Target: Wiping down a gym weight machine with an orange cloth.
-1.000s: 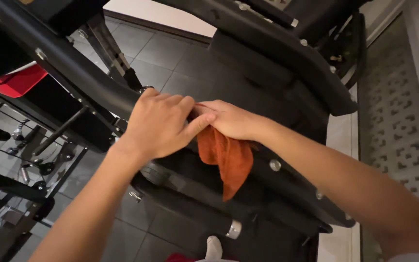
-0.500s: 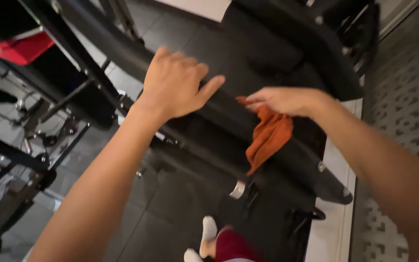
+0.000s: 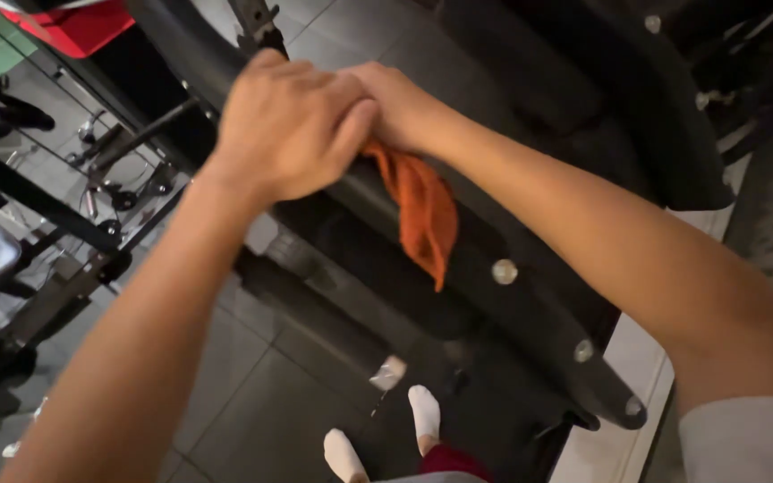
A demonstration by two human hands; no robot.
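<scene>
Your left hand lies curled, knuckles up, over the black padded bar, its fingers overlapping your right hand. Right hand is mostly hidden under the left; it looks closed on the top of the orange cloth, pinning it to the bar, but I cannot tell the exact finger grip. Cloth hangs down from under both hands, long axis running down and slightly right, its tip just short of a silver bolt head. Right hand is the one on the cloth; left only covers it. The bar slants from upper left to lower right, with more bolts further down. Below: dark tiled floor, your white-socked feet. Far left: black machine frame, red pad top corner.
</scene>
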